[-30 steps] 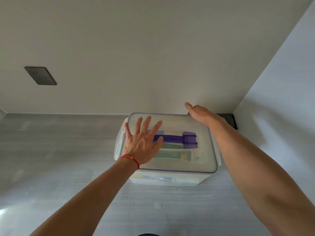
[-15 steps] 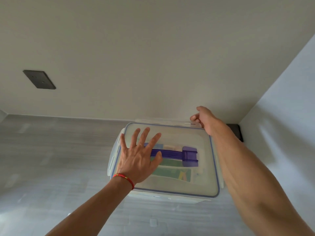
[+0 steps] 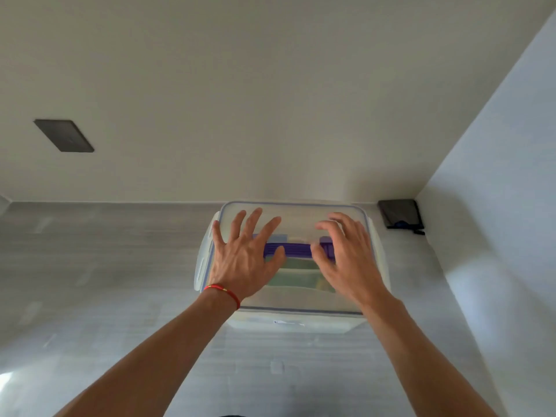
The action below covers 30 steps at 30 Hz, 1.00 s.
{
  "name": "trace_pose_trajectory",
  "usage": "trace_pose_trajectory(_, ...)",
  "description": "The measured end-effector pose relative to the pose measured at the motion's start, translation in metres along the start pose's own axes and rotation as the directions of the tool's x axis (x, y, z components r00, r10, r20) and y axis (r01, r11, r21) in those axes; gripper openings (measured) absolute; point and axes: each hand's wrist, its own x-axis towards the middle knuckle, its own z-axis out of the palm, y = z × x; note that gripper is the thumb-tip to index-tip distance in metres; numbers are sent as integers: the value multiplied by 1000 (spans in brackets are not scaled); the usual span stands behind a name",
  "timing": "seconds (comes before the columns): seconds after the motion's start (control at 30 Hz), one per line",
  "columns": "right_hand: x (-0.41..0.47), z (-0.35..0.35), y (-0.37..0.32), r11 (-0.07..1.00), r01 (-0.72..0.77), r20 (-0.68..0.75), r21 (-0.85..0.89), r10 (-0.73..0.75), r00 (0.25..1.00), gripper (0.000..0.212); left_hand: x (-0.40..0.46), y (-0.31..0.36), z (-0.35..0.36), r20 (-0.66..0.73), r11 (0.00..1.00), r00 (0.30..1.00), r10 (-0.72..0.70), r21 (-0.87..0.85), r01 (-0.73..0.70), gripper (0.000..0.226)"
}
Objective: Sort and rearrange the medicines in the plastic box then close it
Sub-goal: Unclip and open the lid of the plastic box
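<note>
Overhead, left hand (image 3: pixel 243 260) and right hand (image 3: pixel 346 257) press flat, fingers spread wide, on the lidded plastic box (image 3: pixel 288 323) on the bench (image 3: pixel 90 266).

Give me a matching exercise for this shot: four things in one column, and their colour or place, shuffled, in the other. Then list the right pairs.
Column one:
1. handle on the box lid
2. wrist string
3. wall plate
4. left hand

Column two:
A. red
B. flat on the lid with fingers spread
C. purple
D. dark grey, up on the back wall at the left

Pairs: 1-C, 2-A, 3-D, 4-B
</note>
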Motion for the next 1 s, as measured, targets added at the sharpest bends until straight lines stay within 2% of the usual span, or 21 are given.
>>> trace_pose_trajectory(0.07,-35,-6,-14,998,52,49,23,-54,997,36,-2,1,-6,-35,998,999,26,-63,-28,57)
trace_pose_trajectory(0.17,-77,-13,-28,984,141,172,-110,-120,978,49,-14,0,-12,-188,936,966,175,-272,-222,47)
trace_pose_trajectory(0.23,-98,-16,-36,994,98,116,-39,-93,989,47,-31,-2,-12,-176,893,941,288,-305,-330,48)
trace_pose_trajectory(0.3,-121,-16,-46,981,-35,-103,190,55,993,35,-49,-4,-7,-63,902,922,382,-192,-387,65)
trace_pose_trajectory(0.33,-133,-15,-53,941,-131,-224,310,207,952,29,-55,-5,-5,2,908,914,406,-118,-403,77)
trace_pose_trajectory(0.37,-143,-13,-61,863,-258,-293,434,406,865,25,-58,-6,-3,55,910,908,414,-60,-411,88)
trace_pose_trajectory(0.4,-150,-11,-70,713,-394,-270,580,624,733,23,-59,-7,-3,92,910,906,413,-17,-414,97)
trace_pose_trajectory(0.43,-153,-9,-76,472,-477,-140,742,804,578,19,-58,-7,-2,113,909,904,411,23,-416,105)
trace_pose_trajectory(0.47,-153,-5,-79,173,-482,70,859,893,445,14,-57,-7,-1,126,904,902,413,67,-423,112)
trace_pose_trajectory(0.5,-151,-3,-80,-100,-447,286,889,884,370,13,-57,-6,0,140,895,898,417,111,-433,118)
trace_pose_trajectory(0.53,-147,-2,-80,-286,-411,438,866,830,346,20,-57,-6,2,155,885,894,421,146,-442,123)
trace_pose_trajectory(0.57,-142,-3,-81,-404,-376,531,834,773,347,28,-57,-6,4,167,877,890,424,169,-449,127)
trace_pose_trajectory(0.63,-132,-5,-85,-538,-278,605,796,705,369,42,-57,-7,7,168,868,887,430,192,-458,131)
trace_pose_trajectory(0.7,-124,-3,-88,-587,-215,622,780,693,364,49,-56,-7,7,157,864,885,439,196,-463,133)
trace_pose_trajectory(0.77,-120,1,-91,-582,-204,613,787,703,362,41,-56,-8,8,155,864,883,443,187,-467,135)
trace_pose_trajectory(0.87,-117,9,-96,-515,-195,549,835,750,369,29,-56,-8,8,173,866,881,439,180,-467,134)
trace_pose_trajectory(1.0,-115,11,-97,-456,-190,493,870,790,363,29,-56,-6,4,188,869,878,441,155,-470,131)
